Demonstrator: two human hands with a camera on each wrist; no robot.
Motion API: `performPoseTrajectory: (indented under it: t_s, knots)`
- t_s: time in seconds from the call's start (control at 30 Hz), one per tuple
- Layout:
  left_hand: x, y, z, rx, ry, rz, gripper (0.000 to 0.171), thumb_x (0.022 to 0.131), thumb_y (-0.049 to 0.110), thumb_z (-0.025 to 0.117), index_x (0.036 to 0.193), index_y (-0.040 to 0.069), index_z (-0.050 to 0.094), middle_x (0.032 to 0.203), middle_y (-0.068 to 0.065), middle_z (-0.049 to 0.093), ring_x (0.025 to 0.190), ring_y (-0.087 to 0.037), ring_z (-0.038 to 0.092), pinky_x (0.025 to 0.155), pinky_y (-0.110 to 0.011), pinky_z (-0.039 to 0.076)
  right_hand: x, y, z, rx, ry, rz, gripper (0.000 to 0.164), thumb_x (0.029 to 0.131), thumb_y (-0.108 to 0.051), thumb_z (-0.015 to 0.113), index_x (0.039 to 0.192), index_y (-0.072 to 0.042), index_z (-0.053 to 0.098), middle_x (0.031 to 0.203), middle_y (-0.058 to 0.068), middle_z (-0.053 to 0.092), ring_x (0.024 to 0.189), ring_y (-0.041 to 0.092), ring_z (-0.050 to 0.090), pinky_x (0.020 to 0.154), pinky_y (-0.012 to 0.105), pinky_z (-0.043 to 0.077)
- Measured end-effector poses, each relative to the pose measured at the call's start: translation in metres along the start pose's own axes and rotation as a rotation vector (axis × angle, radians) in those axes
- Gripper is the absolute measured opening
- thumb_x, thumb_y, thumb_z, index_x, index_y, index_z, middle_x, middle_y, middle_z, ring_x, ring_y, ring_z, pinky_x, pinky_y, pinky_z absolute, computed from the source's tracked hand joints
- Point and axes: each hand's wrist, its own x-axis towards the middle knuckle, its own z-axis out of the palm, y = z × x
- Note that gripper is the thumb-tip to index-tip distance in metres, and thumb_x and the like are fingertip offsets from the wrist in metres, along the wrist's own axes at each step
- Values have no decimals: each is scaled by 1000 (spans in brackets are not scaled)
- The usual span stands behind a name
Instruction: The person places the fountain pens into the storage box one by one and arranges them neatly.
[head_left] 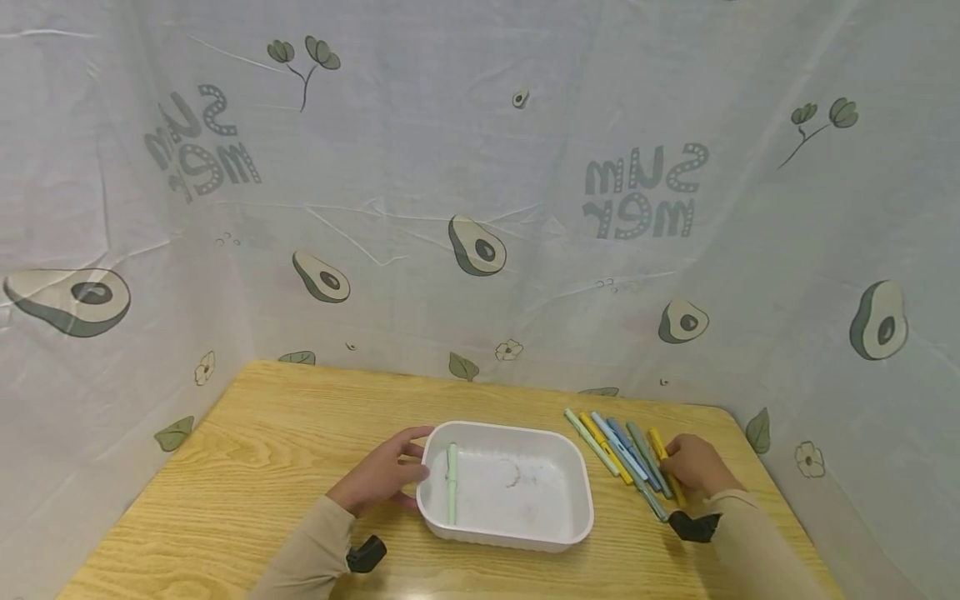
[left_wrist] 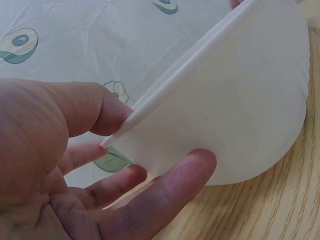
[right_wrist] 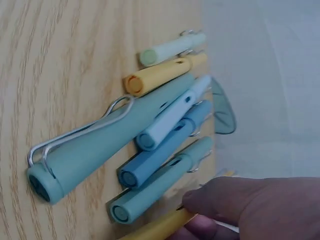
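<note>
A white plastic tray [head_left: 517, 533] stands on the table. Inside it, along the left end, lies a pale green pen [head_left: 452, 483]. My left hand [head_left: 386, 475] holds the tray's left end; in the left wrist view the thumb touches the rim [left_wrist: 185, 62] and the other fingers spread by the outer wall. To the right of the tray my right hand [head_left: 693, 464] pinches a yellow pen [right_wrist: 167, 225] between thumb and fingers; its tip end is partly hidden by the hand. Beside it lie several pens with metal clips, among them a teal pen [right_wrist: 100, 142] and a blue pen [right_wrist: 162, 150].
Also in the row are a light green pen [head_left: 592, 442], another yellow pen [head_left: 606, 447] and a light blue pen [head_left: 618, 446]. The wooden table [head_left: 247, 467] meets a patterned curtain [head_left: 405, 317] at the back and sides. A black wrist mount sits on each sleeve.
</note>
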Motion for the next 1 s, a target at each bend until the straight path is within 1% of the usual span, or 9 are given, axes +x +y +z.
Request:
performPoseTrajectory:
  t_s: [0.1,0.23,0.3,0.43,0.53,0.6,0.7,0.9,1.0]
  knots:
    - [0,0,0,4,1,1,68,99,5,62,160,9,33,136,-29,49,104,-34,67,68,-50,67,-3,2,-2,68,31,-10,35,95,-6,62,119,19,56,101,27,64,76,25,63,59,36,60]
    - [-1,1,-1,4,0,3,68,99,4,61,160,8,32,137,-30,48,106,-35,66,69,-50,67,-9,-4,-5,182,89,-29,39,100,-9,62,130,13,51,115,32,61,86,29,68,67,41,65]
    - [-1,1,-1,1,0,3,68,99,4,61,160,8,32,137,-31,48,106,-35,66,69,-50,67,-12,-9,-6,219,112,-31,42,101,-11,61,134,12,48,117,31,59,87,29,68,68,41,66]
    - [-1,2,0,4,0,2,67,99,4,61,160,8,33,137,-31,48,107,-36,66,69,-49,67,-19,-19,-6,242,171,-38,50,102,-12,62,143,10,42,116,29,57,92,33,67,68,39,66]
    - [-1,2,1,6,2,-2,67,99,4,61,160,9,34,137,-30,48,107,-35,66,69,-49,67,-22,-25,-5,271,206,-42,61,102,-9,62,153,6,33,114,25,55,96,35,65,67,39,67]
    - [-1,2,1,7,4,-3,67,99,4,61,160,9,34,137,-29,49,107,-35,66,68,-49,67,-24,-30,-4,299,216,-50,69,102,-8,62,158,4,24,113,24,53,97,35,64,67,40,67]
    - [0,2,1,4,5,-8,67,99,4,62,160,9,34,137,-29,49,107,-35,66,69,-49,67,-27,-34,-3,337,222,-64,76,103,-7,61,162,1,15,114,24,51,97,34,64,68,42,67]
    - [0,2,1,-14,-1,-13,68,99,5,62,160,9,33,137,-29,48,107,-34,66,69,-50,67,-33,-41,-3,393,243,-114,84,101,-3,62,165,-6,8,123,24,47,97,30,67,68,42,67]
    - [0,3,0,-14,0,-15,67,99,4,61,160,10,34,138,-29,48,107,-34,66,69,-50,67,-37,-45,-5,407,231,-145,88,101,-3,64,166,-9,5,124,24,45,95,24,68,68,42,67]
